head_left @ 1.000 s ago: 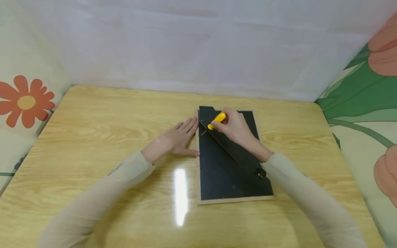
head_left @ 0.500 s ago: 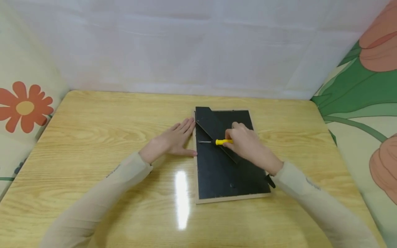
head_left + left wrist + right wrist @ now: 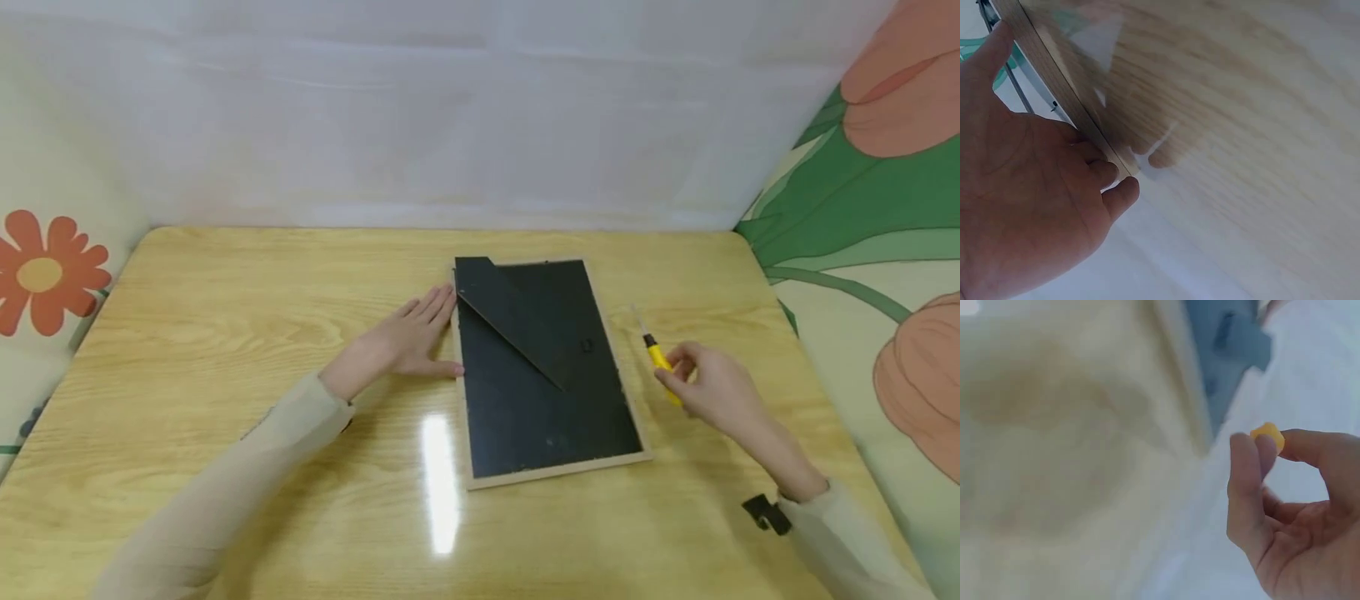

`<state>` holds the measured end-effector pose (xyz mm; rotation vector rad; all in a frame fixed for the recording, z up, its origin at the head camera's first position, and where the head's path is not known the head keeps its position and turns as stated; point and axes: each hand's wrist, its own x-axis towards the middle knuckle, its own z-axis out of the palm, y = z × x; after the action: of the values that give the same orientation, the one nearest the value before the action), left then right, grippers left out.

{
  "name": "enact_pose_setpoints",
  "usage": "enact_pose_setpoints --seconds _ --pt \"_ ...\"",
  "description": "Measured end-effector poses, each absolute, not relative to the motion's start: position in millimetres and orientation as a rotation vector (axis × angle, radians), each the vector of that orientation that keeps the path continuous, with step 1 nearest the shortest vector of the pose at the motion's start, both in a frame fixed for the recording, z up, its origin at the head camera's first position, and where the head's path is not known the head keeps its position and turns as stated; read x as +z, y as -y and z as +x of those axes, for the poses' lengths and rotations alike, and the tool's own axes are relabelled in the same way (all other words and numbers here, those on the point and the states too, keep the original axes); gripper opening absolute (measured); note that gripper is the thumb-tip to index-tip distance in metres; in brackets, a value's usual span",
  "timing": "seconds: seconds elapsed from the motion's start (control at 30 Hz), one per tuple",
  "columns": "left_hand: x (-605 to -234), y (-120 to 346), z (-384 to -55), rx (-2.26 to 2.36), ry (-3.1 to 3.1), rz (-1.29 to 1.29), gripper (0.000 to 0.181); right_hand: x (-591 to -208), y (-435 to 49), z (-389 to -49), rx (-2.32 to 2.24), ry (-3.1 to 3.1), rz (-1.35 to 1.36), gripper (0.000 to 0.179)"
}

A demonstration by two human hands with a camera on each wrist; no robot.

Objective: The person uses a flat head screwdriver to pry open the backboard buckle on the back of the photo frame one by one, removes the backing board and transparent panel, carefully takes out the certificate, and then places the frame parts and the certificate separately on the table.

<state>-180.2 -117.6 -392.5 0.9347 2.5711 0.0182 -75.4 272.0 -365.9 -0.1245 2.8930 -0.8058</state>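
Note:
A picture frame (image 3: 525,425) lies face down on the table, its black back up inside a light wooden border. A black stand leg (image 3: 510,317) slants across that back from the upper left corner. My left hand (image 3: 408,342) rests flat against the frame's left edge, fingers straight; in the left wrist view its fingertips touch the wooden border (image 3: 1054,69). Right of the frame, my right hand (image 3: 712,383) pinches a screwdriver (image 3: 658,354) by its yellow handle, shaft pointing up and away. Only the handle's yellow end (image 3: 1269,437) shows in the blurred right wrist view.
The wood-grain table (image 3: 262,300) extends around the frame on all sides. A white cloth (image 3: 450,108) hangs behind the table, and flower-printed panels (image 3: 885,183) stand at both sides. A bright light reflection lies in front of the left hand.
My right hand has moved off the frame's back to the right, carrying the screwdriver, which now points away instead of left. My left hand has stayed at the frame's left edge.

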Motion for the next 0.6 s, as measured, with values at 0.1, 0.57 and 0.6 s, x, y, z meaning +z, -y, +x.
enact_pose_setpoints --seconds 0.1,0.57,0.6 --pt "-394.7 124.9 -175.8 0.03 -2.591 0.92 0.11 -377.5 -299.1 -54.2 -0.826 -2.83 -0.003 0.027" --pt "-395.7 135.4 -172.5 0.132 -2.601 0.89 0.11 -398.3 -367.4 15.6 -0.763 -2.559 0.279 0.026" --pt "-395.3 135.2 -172.5 0.134 -2.602 0.888 0.109 -399.7 -368.8 17.2 -0.76 -2.564 0.278 0.025"
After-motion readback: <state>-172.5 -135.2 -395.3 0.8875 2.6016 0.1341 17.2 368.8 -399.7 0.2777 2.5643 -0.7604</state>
